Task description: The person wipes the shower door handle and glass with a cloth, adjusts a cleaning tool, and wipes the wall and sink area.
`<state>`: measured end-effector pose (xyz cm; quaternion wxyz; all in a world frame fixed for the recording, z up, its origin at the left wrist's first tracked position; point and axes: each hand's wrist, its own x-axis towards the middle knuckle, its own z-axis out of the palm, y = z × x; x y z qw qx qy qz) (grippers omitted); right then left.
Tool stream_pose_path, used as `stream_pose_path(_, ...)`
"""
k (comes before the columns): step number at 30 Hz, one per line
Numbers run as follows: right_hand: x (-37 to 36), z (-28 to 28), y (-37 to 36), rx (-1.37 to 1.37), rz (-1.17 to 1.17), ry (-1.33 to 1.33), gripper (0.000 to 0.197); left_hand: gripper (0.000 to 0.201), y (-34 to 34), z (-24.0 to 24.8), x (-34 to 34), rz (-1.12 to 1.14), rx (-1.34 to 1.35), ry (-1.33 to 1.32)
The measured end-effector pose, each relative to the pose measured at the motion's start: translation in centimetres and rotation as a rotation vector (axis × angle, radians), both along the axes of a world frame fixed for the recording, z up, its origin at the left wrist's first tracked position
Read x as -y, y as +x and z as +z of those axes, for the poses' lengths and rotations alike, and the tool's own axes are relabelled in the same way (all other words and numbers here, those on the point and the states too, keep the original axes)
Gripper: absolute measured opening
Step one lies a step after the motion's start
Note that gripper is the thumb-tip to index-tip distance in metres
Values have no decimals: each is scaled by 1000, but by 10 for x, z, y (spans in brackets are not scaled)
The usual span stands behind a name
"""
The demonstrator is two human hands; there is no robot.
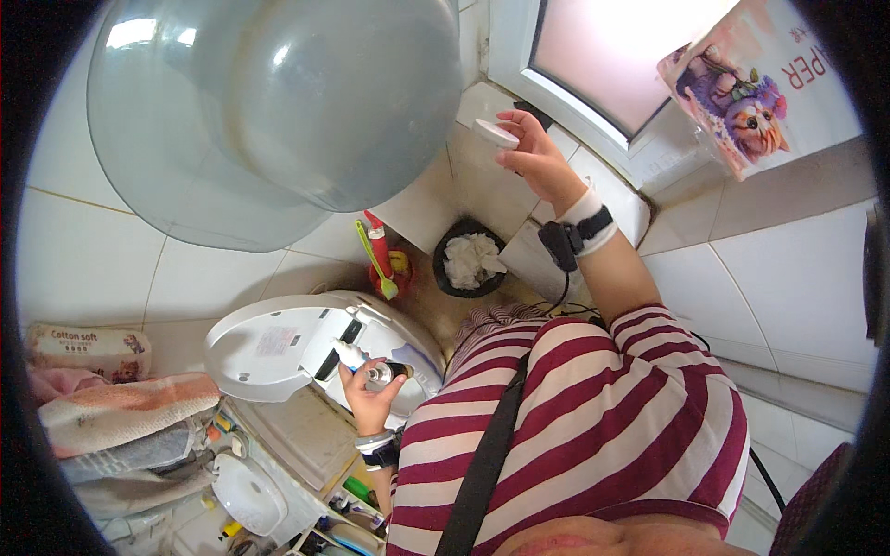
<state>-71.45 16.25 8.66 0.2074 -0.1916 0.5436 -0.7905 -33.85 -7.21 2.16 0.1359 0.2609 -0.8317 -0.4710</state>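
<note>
My right hand [549, 171] is raised toward the window sill, its fingers and thumb closed around the edge of a small white round disc [497, 134] that looks like a lid. Lower down, beside the toilet, my left hand [369, 405] grips a small round shiny container [380, 374] with a dark part at one side. A white nozzle-like piece [349, 354] sticks up next to it; whether the two are joined I cannot tell. Behind the left hand is the white toilet [269, 347], its lid raised. Both wrists wear bands.
A large translucent basin [306, 102] hangs at upper left. A black-lined bin [471, 259] with crumpled paper and a red holder with a green-handled brush [374, 255] stand on the floor. Towels [130, 412] and a sink [250, 496] are at left, a paper package [765, 93] at upper right.
</note>
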Motion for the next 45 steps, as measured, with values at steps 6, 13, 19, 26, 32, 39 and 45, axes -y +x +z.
stream_pose_path(6,-23,88,52,-298,100,-164,74,40,-25,28,-6,-105,-44,-110)
stream_pose_path(13,-41,133,88,-76,332,-472,73,45,-32,11,1,-179,-57,-64)
stream_pose_path(19,-44,152,108,-126,282,-434,65,45,-43,27,-1,-278,-92,-142)
stream_pose_path(26,-49,155,112,-202,295,-449,68,45,-48,31,-8,-306,-91,-160)
stream_pose_path(32,-43,150,109,-176,281,-482,69,45,-46,29,-9,-307,-75,-183)
stream_pose_path(39,-46,137,95,-294,201,-349,70,45,-43,29,-10,-297,-64,-180)
stream_pose_path(45,-85,49,53,-779,-362,582,70,45,-35,17,-7,-275,-7,-214)
